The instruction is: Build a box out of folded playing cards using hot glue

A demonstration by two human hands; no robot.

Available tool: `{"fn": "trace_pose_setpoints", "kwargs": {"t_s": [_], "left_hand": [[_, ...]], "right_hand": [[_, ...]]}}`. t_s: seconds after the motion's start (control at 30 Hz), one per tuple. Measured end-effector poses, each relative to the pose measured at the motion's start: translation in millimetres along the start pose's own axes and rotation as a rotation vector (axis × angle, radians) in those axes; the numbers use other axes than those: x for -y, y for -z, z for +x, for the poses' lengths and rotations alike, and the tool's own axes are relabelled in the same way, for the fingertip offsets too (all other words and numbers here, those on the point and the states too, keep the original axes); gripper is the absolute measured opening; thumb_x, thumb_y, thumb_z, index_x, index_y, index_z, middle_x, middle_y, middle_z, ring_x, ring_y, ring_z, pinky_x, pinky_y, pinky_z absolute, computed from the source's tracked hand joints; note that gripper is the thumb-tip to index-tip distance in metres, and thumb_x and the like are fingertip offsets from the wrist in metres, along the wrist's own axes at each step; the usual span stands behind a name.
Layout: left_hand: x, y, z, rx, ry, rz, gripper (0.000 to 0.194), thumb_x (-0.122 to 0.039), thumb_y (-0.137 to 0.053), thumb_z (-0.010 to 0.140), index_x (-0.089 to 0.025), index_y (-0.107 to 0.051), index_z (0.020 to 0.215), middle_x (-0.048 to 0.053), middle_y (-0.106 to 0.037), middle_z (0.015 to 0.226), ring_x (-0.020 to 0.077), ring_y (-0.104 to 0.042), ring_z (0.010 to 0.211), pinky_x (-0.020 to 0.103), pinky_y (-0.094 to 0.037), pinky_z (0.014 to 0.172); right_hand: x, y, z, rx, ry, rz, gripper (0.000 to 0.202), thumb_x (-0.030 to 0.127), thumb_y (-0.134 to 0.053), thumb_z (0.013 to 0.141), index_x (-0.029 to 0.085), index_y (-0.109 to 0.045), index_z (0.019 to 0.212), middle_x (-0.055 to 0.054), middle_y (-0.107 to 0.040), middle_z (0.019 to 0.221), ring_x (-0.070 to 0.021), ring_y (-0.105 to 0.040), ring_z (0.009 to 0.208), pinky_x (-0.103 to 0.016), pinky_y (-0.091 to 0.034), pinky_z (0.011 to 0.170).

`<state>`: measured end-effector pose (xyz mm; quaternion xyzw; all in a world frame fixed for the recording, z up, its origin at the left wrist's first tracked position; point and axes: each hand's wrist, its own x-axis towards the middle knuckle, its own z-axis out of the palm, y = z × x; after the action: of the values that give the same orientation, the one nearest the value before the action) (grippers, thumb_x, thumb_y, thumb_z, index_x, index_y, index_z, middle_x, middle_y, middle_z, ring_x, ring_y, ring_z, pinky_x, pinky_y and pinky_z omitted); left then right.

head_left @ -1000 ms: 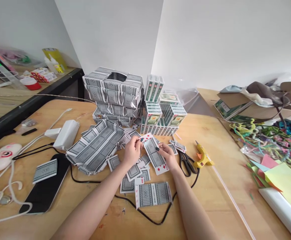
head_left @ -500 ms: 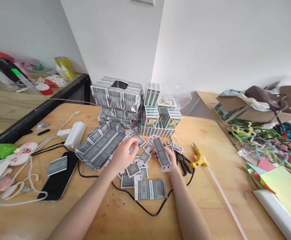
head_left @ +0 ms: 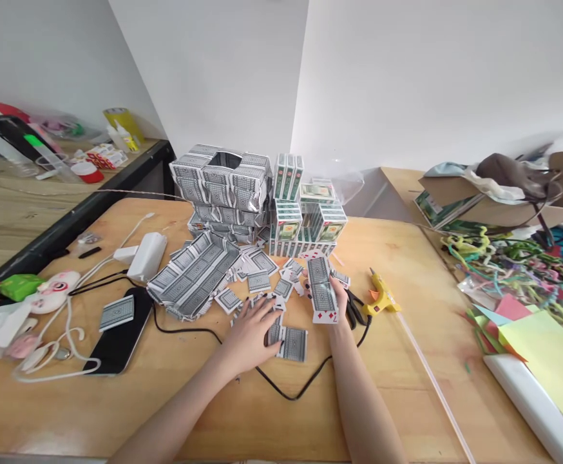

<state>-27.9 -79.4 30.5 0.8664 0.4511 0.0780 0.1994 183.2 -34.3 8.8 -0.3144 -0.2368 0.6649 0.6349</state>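
My left hand point(head_left: 252, 335) lies palm down with fingers spread over loose playing cards. Under its thumb side is a card strip point(head_left: 294, 344), partly covered by the hand. In my right hand point(head_left: 338, 301) is a strip of playing cards point(head_left: 322, 283), patterned back up, with a red diamond card end at the bottom. Scattered cards point(head_left: 259, 281) lie between the hands and beyond them. Left of these sits an open tray made of folded cards point(head_left: 192, 274). Behind it rises a stacked card box point(head_left: 223, 183) with an opening on top.
Green card packs point(head_left: 288, 222) stand stacked at the back. Right of my right hand are black scissors point(head_left: 355, 310) and a yellow glue gun point(head_left: 382, 295), its cord looping in front. A black phone point(head_left: 120, 338) and white power adapter point(head_left: 148, 256) lie left.
My left hand has come down toward me and spread flat over the cards, covering part of the front strip, which has shifted. My right hand still holds its card strip, now more upright.
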Motion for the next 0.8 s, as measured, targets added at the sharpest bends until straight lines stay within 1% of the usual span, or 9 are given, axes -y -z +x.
{"fn": "trace_pose_setpoints", "kwargs": {"t_s": [0.1,0.23,0.37,0.43,0.53,0.6,0.67,0.73,0.8], "left_hand": [[4.2,-1.4,20.5,-0.009,-0.009,0.001,0.056,-0.038,-0.056,0.073,-0.027,-0.04,0.126,0.004,-0.03,0.142,0.0258,-0.023,0.131,0.048,-0.02,0.108],[11.3,-0.5,50.2,-0.066,-0.019,0.014,0.053,-0.039,-0.054,0.075,-0.023,-0.043,0.124,0.006,-0.033,0.14,0.026,-0.025,0.13,0.046,-0.023,0.106],[13.2,4.8,75.5,-0.127,0.009,0.057,0.044,-0.033,-0.05,0.078,-0.021,-0.047,0.119,0.009,-0.041,0.132,0.0274,-0.029,0.127,0.051,-0.021,0.105],[10.6,7.7,79.4,-0.139,0.007,0.087,0.038,-0.023,-0.047,0.077,-0.022,-0.051,0.116,0.009,-0.045,0.129,0.0275,-0.029,0.126,0.054,-0.02,0.104],[5.6,11.7,72.4,-0.152,-0.026,0.109,0.041,-0.009,-0.043,0.074,-0.021,-0.053,0.113,0.008,-0.048,0.125,0.0251,-0.032,0.125,0.051,-0.019,0.105],[3.9,14.3,64.2,-0.156,-0.048,0.094,0.036,-0.01,-0.043,0.076,-0.021,-0.057,0.107,0.007,-0.055,0.116,0.0229,-0.04,0.118,0.047,-0.022,0.105],[3.8,16.9,59.4,-0.156,-0.051,0.069,0.023,-0.017,-0.045,0.08,-0.021,-0.063,0.094,0.005,-0.061,0.1,0.0208,-0.049,0.105,0.045,-0.025,0.103],[4.3,18.8,61.9,-0.176,-0.025,0.068,0.021,-0.022,-0.044,0.083,-0.022,-0.065,0.084,0.004,-0.064,0.088,0.0191,-0.054,0.093,0.044,-0.029,0.1],[3.9,18.9,72.2,-0.201,0.006,0.1,0.023,-0.02,-0.043,0.083,-0.021,-0.066,0.083,0.004,-0.063,0.086,0.0191,-0.054,0.089,0.041,-0.035,0.093]], "right_hand": [[4.0,4.0,-0.1,-0.039,0.069,0.051,0.031,0.042,-0.051,0.074,0.019,-0.062,0.092,-0.005,-0.065,0.092,-0.0131,-0.057,0.062,-0.024,-0.046,0.049],[4.4,7.3,1.6,-0.045,0.062,0.048,0.032,0.043,-0.05,0.073,0.02,-0.062,0.092,-0.005,-0.065,0.093,-0.0127,-0.057,0.06,-0.023,-0.046,0.047],[3.9,7.5,2.3,-0.046,0.068,0.024,0.03,0.042,-0.051,0.073,0.019,-0.063,0.088,-0.005,-0.065,0.082,-0.0129,-0.056,0.055,-0.023,-0.046,0.044],[4.8,7.4,2.3,-0.023,0.063,0.045,0.03,0.041,-0.052,0.072,0.018,-0.063,0.087,-0.004,-0.065,0.083,-0.0125,-0.056,0.055,-0.022,-0.046,0.043],[6.1,7.0,2.0,-0.017,0.072,0.055,0.031,0.041,-0.053,0.071,0.018,-0.063,0.09,-0.005,-0.065,0.093,-0.0126,-0.057,0.058,-0.022,-0.046,0.043],[6.3,6.3,1.7,-0.06,0.09,0.041,0.028,0.04,-0.054,0.071,0.019,-0.064,0.087,-0.005,-0.066,0.089,-0.0125,-0.057,0.056,-0.023,-0.047,0.044],[6.0,5.0,1.1,-0.106,0.098,0.027,0.023,0.038,-0.056,0.07,0.019,-0.064,0.079,-0.003,-0.067,0.077,-0.012,-0.056,0.05,-0.023,-0.047,0.043],[5.7,3.4,0.3,-0.129,0.09,0.014,0.019,0.037,-0.058,0.068,0.019,-0.063,0.073,-0.001,-0.065,0.066,-0.0116,-0.054,0.045,-0.023,-0.046,0.042],[5.9,1.8,-0.4,-0.13,0.073,0.002,0.02,0.037,-0.06,0.067,0.019,-0.064,0.073,0.0,-0.064,0.062,-0.0122,-0.054,0.044,-0.024,-0.047,0.042]]}}
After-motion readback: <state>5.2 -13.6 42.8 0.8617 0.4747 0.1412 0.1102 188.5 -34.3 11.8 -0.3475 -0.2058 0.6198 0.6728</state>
